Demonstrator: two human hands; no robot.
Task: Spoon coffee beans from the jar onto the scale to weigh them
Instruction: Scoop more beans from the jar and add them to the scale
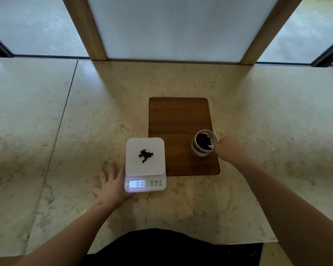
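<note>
Glass jar (203,143) of beans, spoon (210,146) inside

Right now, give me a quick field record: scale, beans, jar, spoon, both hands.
scale: on the counter, display lit, reads 0.10
beans on scale: small pile mid-platform
jar: open, on the wooden board, beans inside
spoon: white, in the jar mouth
left hand: flat, fingers spread, against the scale's left side
right hand: at the jar's right rim by the spoon; grip hidden

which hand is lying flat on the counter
The left hand, fingers spread beside the scale. The right hand is at the jar.
</note>
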